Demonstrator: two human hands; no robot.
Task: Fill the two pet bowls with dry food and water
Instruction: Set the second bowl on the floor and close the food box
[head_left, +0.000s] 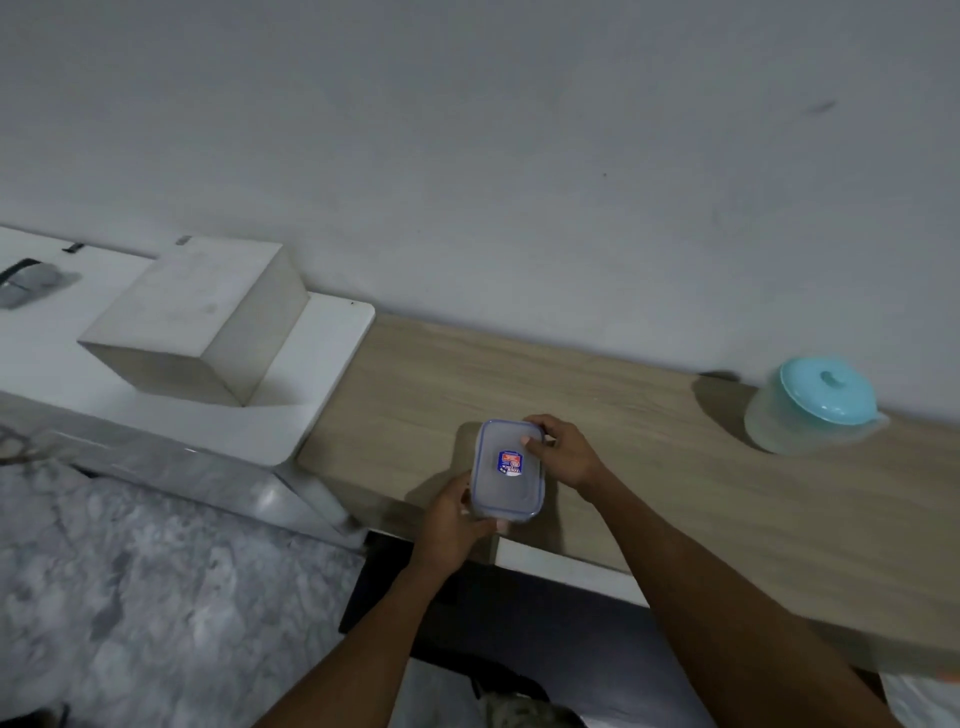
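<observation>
A small clear rectangular container (506, 488) with a blue-rimmed lid and a blue and red sticker sits near the front edge of the wooden counter (649, 457). My left hand (454, 519) grips its near left corner. My right hand (563, 452) holds its far right corner, thumb on the lid. What is inside the container cannot be seen. A clear jug with a turquoise lid (813, 405) stands at the back right of the counter by the wall. No pet bowls are in view.
A white box (200, 317) rests on a white surface (332, 358) left of the counter. A grey wall runs behind. Marbled grey floor (130, 587) lies at lower left, and a dark gap opens under the counter.
</observation>
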